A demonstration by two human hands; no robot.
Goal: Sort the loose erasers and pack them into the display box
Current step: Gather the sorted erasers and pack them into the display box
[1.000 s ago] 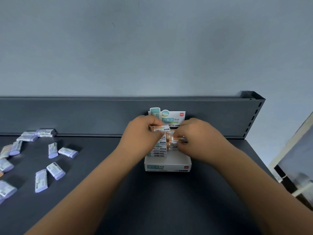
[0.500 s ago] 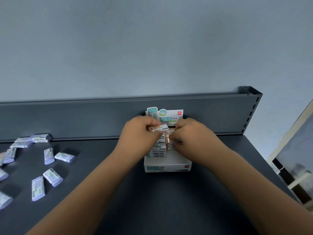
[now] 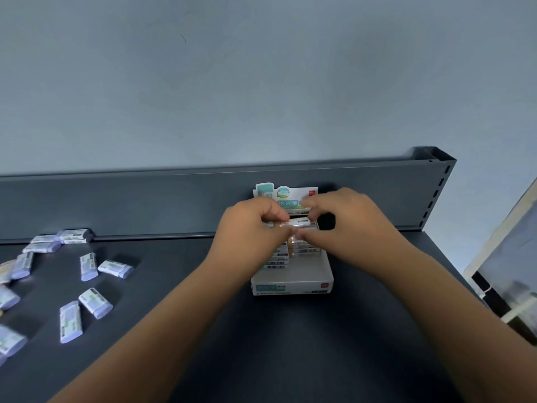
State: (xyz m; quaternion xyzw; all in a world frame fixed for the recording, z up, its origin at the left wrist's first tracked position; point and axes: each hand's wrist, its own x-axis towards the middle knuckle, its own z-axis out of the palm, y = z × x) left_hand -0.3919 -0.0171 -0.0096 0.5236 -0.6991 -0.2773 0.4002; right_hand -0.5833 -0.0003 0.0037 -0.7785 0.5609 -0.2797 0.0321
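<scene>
A small white-wrapped eraser (image 3: pixel 295 223) is being held level just above the open white cardboard display box (image 3: pixel 290 282), over the rows of packed erasers (image 3: pixel 276 264) inside it. The left hand (image 3: pixel 250 231) is pinching the eraser's left end, and the right hand (image 3: pixel 351 222) is curling its fingers and thumb around the right end. The box is standing on the dark grey shelf (image 3: pixel 261 344), against its raised back rail (image 3: pixel 145 205). Loose lilac erasers (image 3: pixel 95 303) are lying scattered well to the left.
</scene>
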